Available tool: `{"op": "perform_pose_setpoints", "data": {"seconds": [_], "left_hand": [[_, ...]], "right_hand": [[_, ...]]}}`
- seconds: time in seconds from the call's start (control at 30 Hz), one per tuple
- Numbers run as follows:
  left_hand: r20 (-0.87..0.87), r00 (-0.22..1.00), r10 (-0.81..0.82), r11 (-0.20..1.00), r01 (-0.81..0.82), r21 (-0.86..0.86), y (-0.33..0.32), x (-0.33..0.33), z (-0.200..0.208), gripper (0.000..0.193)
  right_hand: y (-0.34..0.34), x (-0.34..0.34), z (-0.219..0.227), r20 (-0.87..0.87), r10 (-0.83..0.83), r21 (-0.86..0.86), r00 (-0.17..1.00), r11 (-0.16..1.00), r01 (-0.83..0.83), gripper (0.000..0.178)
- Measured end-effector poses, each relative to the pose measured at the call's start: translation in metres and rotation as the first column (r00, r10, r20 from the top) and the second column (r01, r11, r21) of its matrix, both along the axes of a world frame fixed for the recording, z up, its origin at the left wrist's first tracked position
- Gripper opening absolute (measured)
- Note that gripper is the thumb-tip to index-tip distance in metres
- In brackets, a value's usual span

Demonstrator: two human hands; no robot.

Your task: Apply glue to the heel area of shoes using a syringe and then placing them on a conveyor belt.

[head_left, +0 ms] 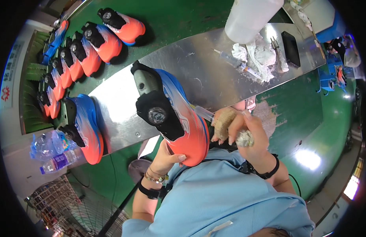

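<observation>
My left hand [167,158] grips the toe of an orange and blue sports shoe [187,130], thumb on the upper. The shoe is tilted over the metal bench's near edge, its black strap and round dial facing up. My right hand [246,130] is closed around a translucent syringe [204,113], whose front end points at the shoe's right side, by the sole edge. Whether the tip touches the shoe I cannot tell. A beige, worn-looking covering [225,118] wraps some right fingers, and a whitish wad [244,139] shows at that hand.
Several matching shoes [100,41] stand in a row at the far left; another shoe [86,126] sits nearer. On the metal bench [183,55] lie crumpled tissue [262,55], a second syringe [230,59], a black phone [290,49] and a white bottle [250,19]. Plastic bottles [56,152] lie left.
</observation>
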State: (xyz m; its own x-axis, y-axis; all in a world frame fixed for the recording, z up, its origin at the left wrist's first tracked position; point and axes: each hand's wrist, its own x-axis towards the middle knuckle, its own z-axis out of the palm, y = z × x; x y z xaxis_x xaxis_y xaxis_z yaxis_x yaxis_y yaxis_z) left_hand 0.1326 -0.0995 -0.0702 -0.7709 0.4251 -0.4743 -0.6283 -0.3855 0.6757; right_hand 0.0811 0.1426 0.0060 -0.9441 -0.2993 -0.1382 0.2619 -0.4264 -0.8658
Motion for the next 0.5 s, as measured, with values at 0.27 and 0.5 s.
{"op": "perform_pose_setpoints", "data": {"seconds": [0.27, 0.5], "left_hand": [[0.029, 1.000, 0.005, 0.912, -0.016, 0.410, 0.037, -0.027, -0.014, 0.069], [-0.050, 0.992, 0.112, 0.799, -0.060, 0.598, 0.083, -0.065, -0.029, 0.043]], "right_hand": [[0.018, 0.017, 0.042, -0.180, -0.056, 0.096, 0.982, 0.993, 0.074, 0.066], [0.032, 0.026, 0.066, -0.226, -0.107, 0.288, 0.968, 0.942, 0.171, 0.075]]}}
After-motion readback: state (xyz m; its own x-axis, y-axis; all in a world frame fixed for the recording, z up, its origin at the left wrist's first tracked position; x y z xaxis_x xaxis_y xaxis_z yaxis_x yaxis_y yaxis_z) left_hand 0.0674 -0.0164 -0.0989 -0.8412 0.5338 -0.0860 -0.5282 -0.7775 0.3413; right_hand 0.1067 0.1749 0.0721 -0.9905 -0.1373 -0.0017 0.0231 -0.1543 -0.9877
